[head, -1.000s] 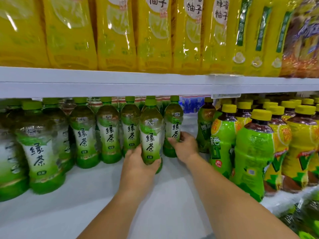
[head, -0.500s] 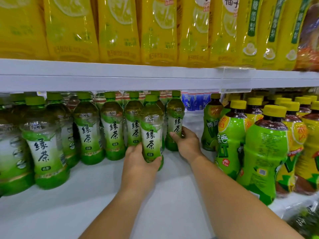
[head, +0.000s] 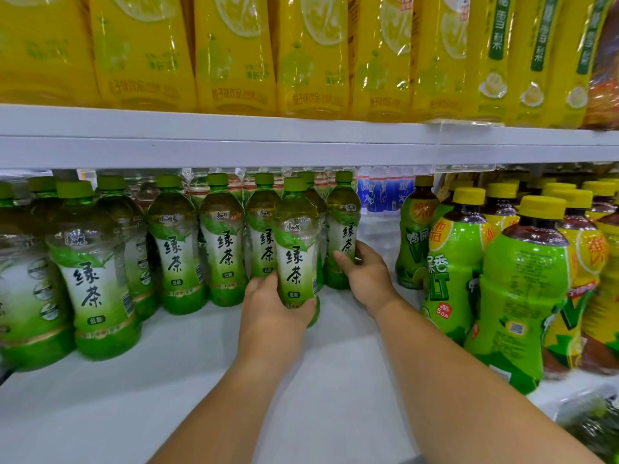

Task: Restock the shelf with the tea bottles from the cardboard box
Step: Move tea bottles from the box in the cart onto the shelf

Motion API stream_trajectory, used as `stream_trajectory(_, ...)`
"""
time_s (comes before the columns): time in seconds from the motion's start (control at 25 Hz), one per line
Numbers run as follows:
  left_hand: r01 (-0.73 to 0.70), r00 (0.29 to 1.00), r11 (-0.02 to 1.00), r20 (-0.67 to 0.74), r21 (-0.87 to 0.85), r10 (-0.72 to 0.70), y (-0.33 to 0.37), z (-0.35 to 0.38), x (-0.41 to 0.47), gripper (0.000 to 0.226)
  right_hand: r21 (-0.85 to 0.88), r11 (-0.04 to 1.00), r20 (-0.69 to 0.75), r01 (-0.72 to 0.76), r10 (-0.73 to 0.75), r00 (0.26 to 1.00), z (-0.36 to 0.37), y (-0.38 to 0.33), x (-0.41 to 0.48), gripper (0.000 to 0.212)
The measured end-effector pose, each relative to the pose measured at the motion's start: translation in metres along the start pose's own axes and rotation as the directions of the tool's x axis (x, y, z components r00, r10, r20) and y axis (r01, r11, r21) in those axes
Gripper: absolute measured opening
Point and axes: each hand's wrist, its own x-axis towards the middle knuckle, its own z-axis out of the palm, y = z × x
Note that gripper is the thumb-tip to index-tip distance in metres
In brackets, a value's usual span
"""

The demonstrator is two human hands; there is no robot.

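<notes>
**Mia:** What was the left hand (head: 273,311) doing?

**Ben:** It was wrapped around the bottom of a green tea bottle (head: 296,259). The bottle stood straight up, out in front of the row.

**Mia:** Was it on the shelf (head: 167,380)?

**Ben:** Its bottom was right down at the white shelf, but the hand hid part of it. I could not tell if it was touching.

**Mia:** And the right hand (head: 366,279)?

**Ben:** It held a second tea bottle (head: 343,229), the last one at the right end of the row. The fingers were curled around its lower half. That bottle stood a bit farther back than the first one.

**Mia:** Were there more like them?

**Ben:** Yes, a whole row of green tea bottles (head: 177,246) stood to the left, all with green caps. A big-looking one (head: 92,279) stood closest to the camera on the left.

**Mia:** What was on the right side?

**Ben:** Bright green bottles with yellow caps (head: 522,296), with dark drink inside. There was a bare white gap between them and the right hand.

**Mia:** And up high?

**Ben:** Yellow bottles (head: 234,51) sat on the upper shelf (head: 214,142). Way at the back were some small blue bottles (head: 385,192).

**Mia:** Did you see the cardboard box?

**Ben:** No, it was not in the picture.
</notes>
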Motion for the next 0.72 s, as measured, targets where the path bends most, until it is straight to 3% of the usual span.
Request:
stream_trajectory(0.24,0.070,0.995,0.997,0.073,-0.031,-0.067,-0.004,-0.014,0.004,0.042,-0.235,0.971,-0.070,-0.049,0.033,0.997,-0.002,-0.011,-0.012,0.057)
stream_trajectory(0.32,0.085,0.994,0.996,0.077,-0.014,-0.084,-0.007,-0.027,0.000,0.042,-0.311,0.946,-0.056,-0.088,0.074,0.996,-0.002,-0.020,-0.023,0.053)
stream_trajectory(0.44,0.080,0.995,0.996,0.051,0.029,-0.081,-0.011,-0.051,-0.007,0.041,-0.309,0.942,-0.037,-0.130,0.125,0.992,0.002,-0.039,-0.043,0.042)
stream_trajectory(0.6,0.096,0.995,0.991,0.026,0.091,-0.099,-0.020,-0.085,-0.015,0.041,-0.305,0.937,-0.083,-0.172,0.154,0.985,0.016,-0.050,-0.067,0.043)
stream_trajectory(0.72,0.098,0.995,0.985,-0.014,0.144,-0.097,-0.028,-0.109,-0.018,0.043,-0.367,0.922,0.027,-0.125,0.145,0.989,0.035,-0.057,-0.091,0.049)
